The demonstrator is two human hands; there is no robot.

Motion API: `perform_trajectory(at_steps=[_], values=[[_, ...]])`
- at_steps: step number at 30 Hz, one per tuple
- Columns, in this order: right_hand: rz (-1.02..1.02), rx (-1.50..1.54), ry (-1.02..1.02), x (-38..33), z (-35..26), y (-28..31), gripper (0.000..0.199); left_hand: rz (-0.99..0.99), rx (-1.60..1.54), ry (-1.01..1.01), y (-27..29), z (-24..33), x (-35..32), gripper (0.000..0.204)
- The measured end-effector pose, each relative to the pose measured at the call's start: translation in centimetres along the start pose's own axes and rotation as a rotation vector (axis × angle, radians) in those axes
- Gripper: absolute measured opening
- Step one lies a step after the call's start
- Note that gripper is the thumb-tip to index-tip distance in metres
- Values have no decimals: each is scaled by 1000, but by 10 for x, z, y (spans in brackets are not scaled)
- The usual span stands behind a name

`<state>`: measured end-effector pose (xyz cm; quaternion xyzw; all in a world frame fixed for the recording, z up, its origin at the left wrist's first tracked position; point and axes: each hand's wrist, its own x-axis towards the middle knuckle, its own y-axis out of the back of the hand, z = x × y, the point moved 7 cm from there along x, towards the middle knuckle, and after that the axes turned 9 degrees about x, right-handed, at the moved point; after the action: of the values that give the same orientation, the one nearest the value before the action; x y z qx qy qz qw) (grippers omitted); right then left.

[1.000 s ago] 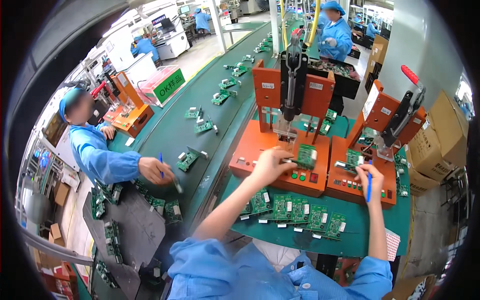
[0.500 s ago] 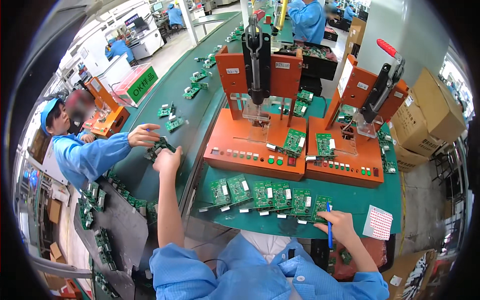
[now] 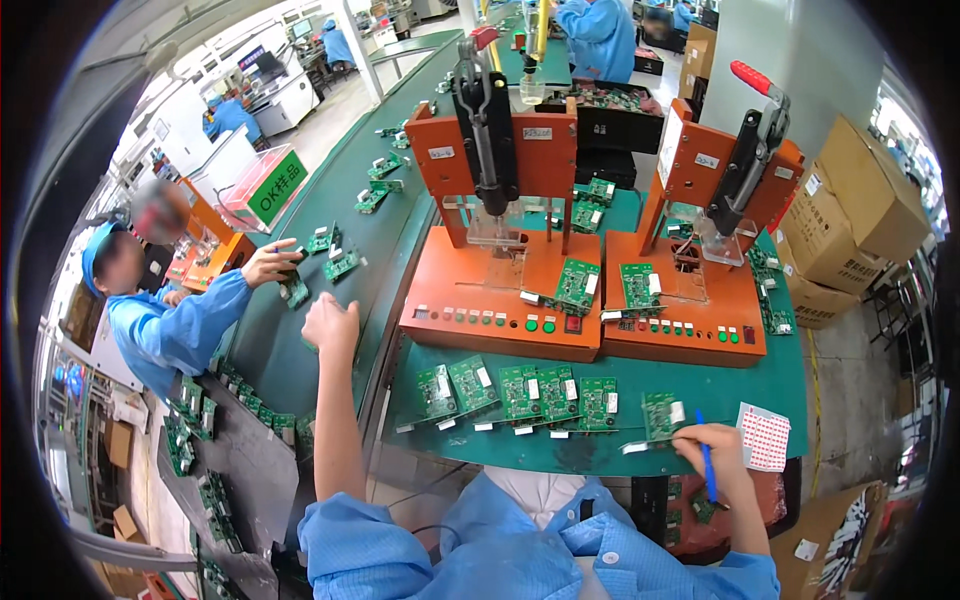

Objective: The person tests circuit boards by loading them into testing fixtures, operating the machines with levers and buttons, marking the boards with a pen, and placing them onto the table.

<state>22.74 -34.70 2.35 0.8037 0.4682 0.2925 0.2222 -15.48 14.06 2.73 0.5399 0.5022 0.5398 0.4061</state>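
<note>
Circuit board [image 3: 660, 415] pinched in the right hand [image 3: 683, 436], left hand [image 3: 332, 322] out over the belt

Through the head camera, I am seeing the circuit board at the right part of the green table [image 3: 720, 380], near its front edge. Its slightly longer axis is running away from the body; its white end plug is pointing toward the near left, and a white block is sitting along its right side. The board is blurring a little, so I am not telling how far it is tilting.

I am gripping its near right corner between right thumb and fingers, nearly closed, while a blue pen [image 3: 707, 462] is slanting across the same hand. That forearm is rising from the lower right and leaning left. The left forearm is stretching almost straight ahead; the hand's fingers are curling under, back upward, and I cannot tell whether they are holding anything.

A row of five boards [image 3: 558, 393] is lying left of the pinched one, and a sheet of red-marked stickers [image 3: 765, 437] is lying just right of the hand. Beyond, two orange machines [image 3: 450, 265] are standing side by side. Across the belt, a co-worker's hand [image 3: 270, 263] is reaching beside loose boards [image 3: 341, 265].
</note>
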Motion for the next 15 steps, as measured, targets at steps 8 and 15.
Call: perform_trajectory(at_steps=[8,15], values=[[331,60,-29,13,4,63,11,59,-189,-9,-25,34,71,68],[467,-190,59,67,26,81,9,119,-110,-42,-39,11,45,55]])
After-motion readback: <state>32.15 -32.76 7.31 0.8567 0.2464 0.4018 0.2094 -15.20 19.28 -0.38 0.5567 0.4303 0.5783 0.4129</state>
